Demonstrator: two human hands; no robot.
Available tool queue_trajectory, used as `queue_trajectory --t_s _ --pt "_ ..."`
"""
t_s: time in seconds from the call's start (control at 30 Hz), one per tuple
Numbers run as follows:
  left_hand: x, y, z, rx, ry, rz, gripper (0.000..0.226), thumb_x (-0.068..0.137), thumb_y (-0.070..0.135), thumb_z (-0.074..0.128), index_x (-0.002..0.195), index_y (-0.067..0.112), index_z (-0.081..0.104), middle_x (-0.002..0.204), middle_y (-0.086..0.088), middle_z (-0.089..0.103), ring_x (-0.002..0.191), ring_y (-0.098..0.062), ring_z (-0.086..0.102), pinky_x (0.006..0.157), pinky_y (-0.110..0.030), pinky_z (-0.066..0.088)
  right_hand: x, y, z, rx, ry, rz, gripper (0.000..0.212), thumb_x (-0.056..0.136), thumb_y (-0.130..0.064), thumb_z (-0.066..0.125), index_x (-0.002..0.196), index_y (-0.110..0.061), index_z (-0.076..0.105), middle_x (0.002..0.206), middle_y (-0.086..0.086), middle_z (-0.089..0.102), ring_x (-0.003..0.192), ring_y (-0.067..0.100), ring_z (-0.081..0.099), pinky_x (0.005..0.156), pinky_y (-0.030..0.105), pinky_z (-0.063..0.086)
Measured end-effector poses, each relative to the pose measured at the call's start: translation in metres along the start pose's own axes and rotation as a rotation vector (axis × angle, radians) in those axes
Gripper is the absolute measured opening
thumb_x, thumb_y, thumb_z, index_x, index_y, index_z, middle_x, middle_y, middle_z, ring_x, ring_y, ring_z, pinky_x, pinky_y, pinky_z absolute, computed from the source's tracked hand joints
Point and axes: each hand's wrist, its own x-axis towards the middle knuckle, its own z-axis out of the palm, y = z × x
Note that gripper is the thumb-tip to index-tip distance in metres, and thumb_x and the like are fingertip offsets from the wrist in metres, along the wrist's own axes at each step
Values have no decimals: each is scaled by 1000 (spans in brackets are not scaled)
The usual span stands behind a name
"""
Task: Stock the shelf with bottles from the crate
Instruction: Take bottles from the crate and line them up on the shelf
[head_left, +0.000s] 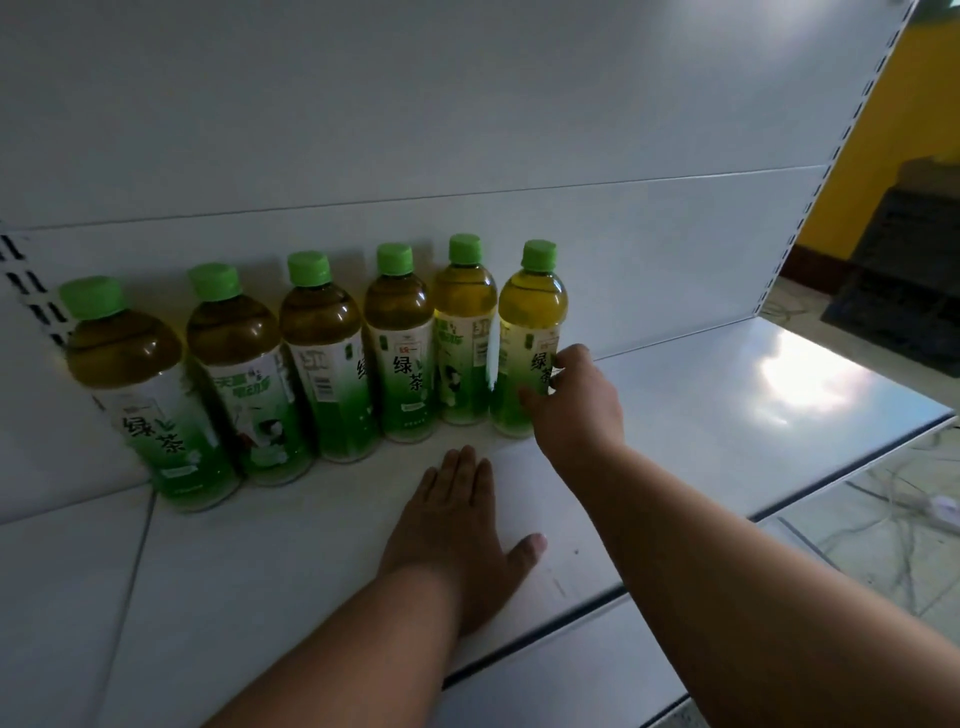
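the left hand (457, 525) lies flat, fingers straight, palm down. the right hand (576, 402) reaches forward, fingers curled in a grip.

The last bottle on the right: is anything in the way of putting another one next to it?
No. Right of the end bottle, held by the right hand, the shelf looks bare to its edge.

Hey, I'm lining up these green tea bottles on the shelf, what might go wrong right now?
Your right hand grips the rightmost bottle, which stands close against its neighbour; a sideways nudge might topple the row of bottles. Your left hand lies flat on the shelf just in front, so a falling bottle could hit it.
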Motion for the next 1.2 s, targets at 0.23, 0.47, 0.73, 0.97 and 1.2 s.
queue_trajectory --t_s 0.23,0.47,0.73,0.97,1.2 --pt "-4 -1 1 -38 19 0 96 85 75 17 153 15 -15 161 -7 -22 146 -18 -21 117 -35 -12 35 -12 11 -59 -13 26 27 89 -22 67 99 -17 42 93 3 53 82 24 48 68 35 37" --pt "-2 0 0 -47 -2 -4 97 84 74 17 153 13 -13 161 -8 -20 147 -19 -20 115 -34 -14 35 -9 5 -53 -93 42 44 82 -27 78 110 -17 44 105 6 60 89 25 55 68 35 42" --pt "-31 11 -41 -85 15 16 96 87 73 39 155 14 5 164 -10 7 149 -27 8 118 -42 13 -56 -8 -80 -389 -243 -242 66 80 -36 75 137 -25 44 128 5 51 115 27 52 81 35 46" --pt "-148 87 -91 -203 147 275 81 80 73 54 145 29 34 149 1 41 132 -23 40 105 -44 39 -200 -20 -218 -625 -310 -113 74 75 -33 76 140 -25 39 130 7 48 102 26 54 73 32 42" --pt "-238 170 -70 -221 52 567 85 78 73 55 146 28 32 147 -3 42 132 -26 39 107 -45 35 -334 7 -314 -719 -239 149 78 72 -33 80 139 -25 42 131 7 51 112 29 54 83 34 45"
